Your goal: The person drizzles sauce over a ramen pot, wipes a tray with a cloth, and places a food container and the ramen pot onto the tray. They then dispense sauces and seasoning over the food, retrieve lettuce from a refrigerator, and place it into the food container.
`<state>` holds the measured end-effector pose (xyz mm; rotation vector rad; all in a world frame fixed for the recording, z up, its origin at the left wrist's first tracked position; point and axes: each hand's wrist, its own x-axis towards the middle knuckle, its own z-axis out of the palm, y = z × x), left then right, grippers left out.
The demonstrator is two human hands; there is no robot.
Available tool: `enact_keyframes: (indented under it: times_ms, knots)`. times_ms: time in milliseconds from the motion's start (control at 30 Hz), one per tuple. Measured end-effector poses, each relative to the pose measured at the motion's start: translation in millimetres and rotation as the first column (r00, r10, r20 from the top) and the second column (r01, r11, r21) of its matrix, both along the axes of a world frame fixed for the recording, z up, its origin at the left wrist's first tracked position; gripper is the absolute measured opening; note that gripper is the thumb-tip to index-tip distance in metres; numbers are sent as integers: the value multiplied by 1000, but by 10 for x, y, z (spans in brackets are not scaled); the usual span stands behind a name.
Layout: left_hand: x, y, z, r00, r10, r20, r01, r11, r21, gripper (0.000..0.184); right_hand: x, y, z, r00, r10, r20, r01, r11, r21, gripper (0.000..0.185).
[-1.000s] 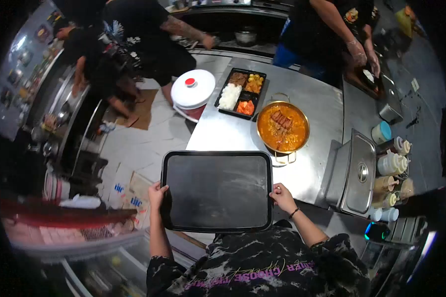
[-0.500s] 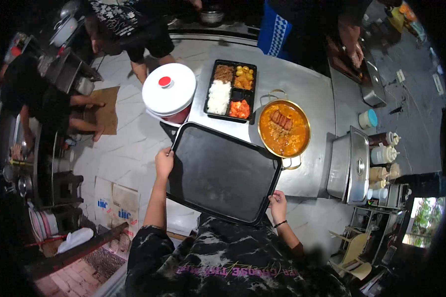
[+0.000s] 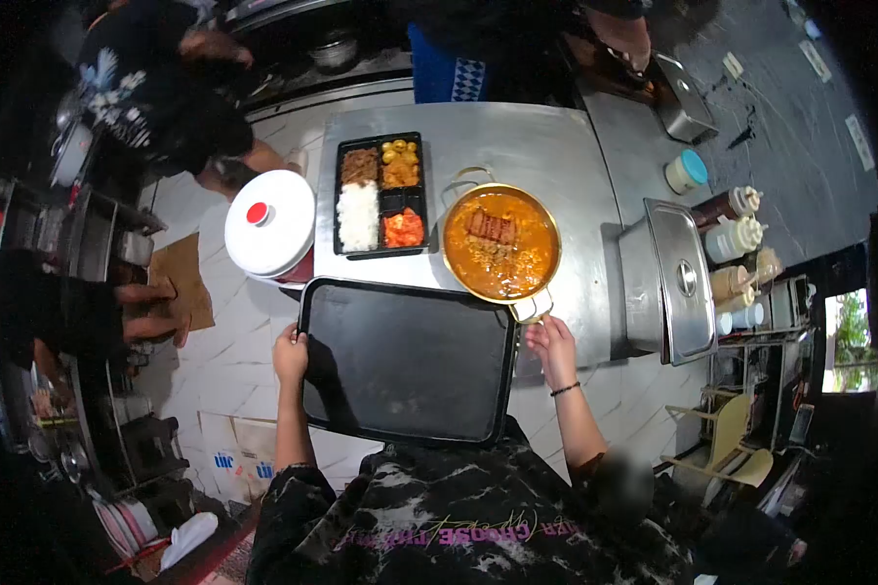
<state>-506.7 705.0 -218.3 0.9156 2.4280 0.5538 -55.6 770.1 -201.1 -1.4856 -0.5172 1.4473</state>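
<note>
My left hand is closed on the left rim of a black rectangular tray, which overlaps the near edge of the steel table. My right hand is off the tray, fingers extended and slightly apart, with its fingertips at the near handle of a brass-coloured pot. Whether they touch the handle is unclear. Orange-red stew with noodles and a sliced piece of meat fills the pot. Left of it sits a black compartment box holding rice, meat, kimchi and other side dishes.
A white-lidded red container stands at the table's left. Steel lidded bins and sauce bottles are on the right. Other people work at the left and far side. A folding chair is at lower right.
My right hand has let go of the tray's right corner and moved up to the pot's near handle. The tray has levelled out. The view has shifted, so the table appears further left.
</note>
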Motion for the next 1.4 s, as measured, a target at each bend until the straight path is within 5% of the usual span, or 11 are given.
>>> enact_keyframes:
  times_ms: [167,467,800,900,1100,1233,1400]
  knots:
    - [-19,59,-171,996,-48,-75,51,998,41,33,155,246,-159,979,54,-196,-57,998,-14,17]
    - [68,71,-100,981,-79,-179,84,996,25,32,360,469,-265,996,15,-83,-6,995,104,17]
    - [166,138,-105,997,8,-81,-3,998,59,40,828,685,-239,998,-63,20,60,992,112,18]
    - [379,339,-6,968,69,-241,9,951,309,37,980,765,-192,997,-78,15,76,991,109,17]
    - [1119,1607,336,940,-319,-123,310,646,698,25,1273,953,-214,998,-54,45,49,993,108,14]
    - [1863,2454,663,852,-517,-80,460,669,584,25,1394,1029,-255,997,-61,50,55,992,115,14]
    - [2468,3227,386,786,-618,24,548,714,435,26,1380,1056,-227,992,-99,75,91,990,109,14]
